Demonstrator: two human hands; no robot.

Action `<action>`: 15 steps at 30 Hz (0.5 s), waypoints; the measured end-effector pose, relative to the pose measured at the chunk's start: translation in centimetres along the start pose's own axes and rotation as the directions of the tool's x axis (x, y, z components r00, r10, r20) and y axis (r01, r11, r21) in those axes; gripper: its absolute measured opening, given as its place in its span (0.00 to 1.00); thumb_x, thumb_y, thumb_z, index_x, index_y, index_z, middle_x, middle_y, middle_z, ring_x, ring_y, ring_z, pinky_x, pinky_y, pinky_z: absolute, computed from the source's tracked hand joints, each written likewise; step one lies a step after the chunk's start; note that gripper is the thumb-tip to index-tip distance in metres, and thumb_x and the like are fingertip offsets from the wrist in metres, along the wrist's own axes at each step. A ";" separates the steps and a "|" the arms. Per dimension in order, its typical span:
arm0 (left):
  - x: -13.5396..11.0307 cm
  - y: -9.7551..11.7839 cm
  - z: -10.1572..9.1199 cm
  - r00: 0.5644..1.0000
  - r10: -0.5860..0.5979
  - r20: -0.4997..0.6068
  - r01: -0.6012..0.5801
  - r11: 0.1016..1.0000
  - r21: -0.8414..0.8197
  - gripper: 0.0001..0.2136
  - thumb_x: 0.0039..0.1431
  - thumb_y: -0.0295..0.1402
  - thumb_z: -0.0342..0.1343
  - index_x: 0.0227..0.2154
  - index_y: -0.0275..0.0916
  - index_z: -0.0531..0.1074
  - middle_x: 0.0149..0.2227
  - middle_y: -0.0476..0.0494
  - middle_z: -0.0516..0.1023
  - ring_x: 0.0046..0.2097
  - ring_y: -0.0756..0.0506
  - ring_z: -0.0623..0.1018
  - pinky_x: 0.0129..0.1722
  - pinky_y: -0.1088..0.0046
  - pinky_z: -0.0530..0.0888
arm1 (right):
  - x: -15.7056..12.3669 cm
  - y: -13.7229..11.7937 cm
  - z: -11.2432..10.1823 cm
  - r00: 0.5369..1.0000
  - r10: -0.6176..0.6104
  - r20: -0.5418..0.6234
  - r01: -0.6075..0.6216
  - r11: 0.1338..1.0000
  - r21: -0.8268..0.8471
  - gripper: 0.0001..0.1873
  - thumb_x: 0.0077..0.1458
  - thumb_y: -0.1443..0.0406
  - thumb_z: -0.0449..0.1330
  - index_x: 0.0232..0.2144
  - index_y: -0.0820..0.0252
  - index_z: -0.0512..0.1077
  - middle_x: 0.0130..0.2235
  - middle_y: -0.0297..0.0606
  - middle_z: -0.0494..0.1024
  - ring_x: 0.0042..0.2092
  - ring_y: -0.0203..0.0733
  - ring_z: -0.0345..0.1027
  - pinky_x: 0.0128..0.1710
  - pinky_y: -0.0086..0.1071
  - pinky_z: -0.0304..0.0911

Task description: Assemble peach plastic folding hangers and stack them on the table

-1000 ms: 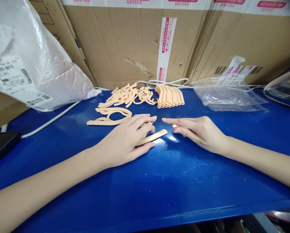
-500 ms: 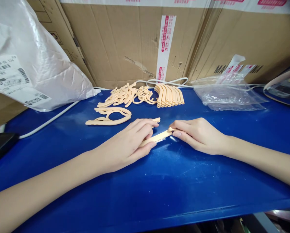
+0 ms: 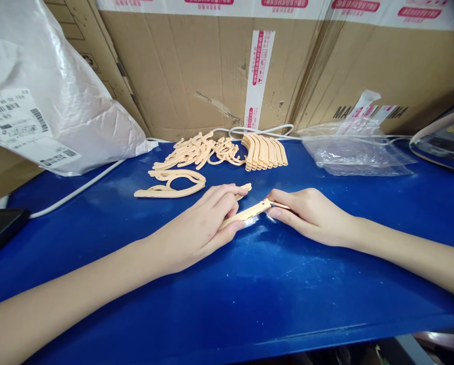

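Observation:
My left hand (image 3: 211,223) is closed around a beige plastic hanger arm (image 3: 255,209); its end sticks out to the right, with a small hole near the tip. Past my left fingertips shows another beige end (image 3: 245,189), its link to the arm hidden under the hand. My right hand (image 3: 306,213) pinches a thin beige hanger part (image 3: 279,205), which meets the arm's tip; most of it is hidden in the fingers. Behind my left hand lies a folded beige hanger (image 3: 173,186) with a curved hook.
At the back of the blue table (image 3: 287,299) lie a heap of curved hanger parts (image 3: 190,151), a cluster of hooks (image 3: 227,151) and a row of hanger arms (image 3: 265,151). Clear plastic bags (image 3: 356,152), a white cable (image 3: 78,190), a white parcel (image 3: 70,101) and cardboard boxes (image 3: 196,66) surround them.
My right fingers have shifted slightly back from the arm's tip, so more of the thin part and the holed end show. My left hand keeps its hold, nearly still. The view tilted slightly.

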State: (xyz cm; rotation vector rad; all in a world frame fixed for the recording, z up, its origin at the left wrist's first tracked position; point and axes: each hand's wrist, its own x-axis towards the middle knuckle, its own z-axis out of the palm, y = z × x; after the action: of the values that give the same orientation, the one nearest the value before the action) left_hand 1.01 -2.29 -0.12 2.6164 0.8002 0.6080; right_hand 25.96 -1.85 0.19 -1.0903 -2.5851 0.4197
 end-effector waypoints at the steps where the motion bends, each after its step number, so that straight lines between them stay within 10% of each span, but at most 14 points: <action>1: 0.0 0.0 0.0 1.000 -0.002 0.001 0.002 1.000 0.006 0.08 0.69 0.33 0.43 0.32 0.40 0.59 0.55 0.37 0.68 0.64 0.42 0.61 0.60 0.57 0.65 | 0.0 -0.1 0.0 1.000 0.010 0.007 -0.010 1.000 0.001 0.21 0.67 0.53 0.43 0.32 0.59 0.65 0.22 0.29 0.67 0.21 0.33 0.61 0.24 0.28 0.48; 15: 0.1 0.2 0.2 0.995 0.081 0.063 -0.092 0.976 0.197 0.10 0.70 0.32 0.42 0.35 0.36 0.67 0.63 0.35 0.61 0.65 0.39 0.60 0.62 0.52 0.65 | -0.3 -1.0 -0.3 0.996 0.049 0.078 -0.048 0.999 -0.011 0.20 0.68 0.55 0.43 0.29 0.58 0.61 0.20 0.28 0.63 0.20 0.33 0.57 0.22 0.29 0.44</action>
State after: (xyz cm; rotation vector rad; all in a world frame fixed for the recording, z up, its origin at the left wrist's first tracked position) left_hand 1.22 -2.43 -0.18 2.8504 0.7701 0.4989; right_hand 25.65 -2.71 0.83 -1.1646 -2.6345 0.4709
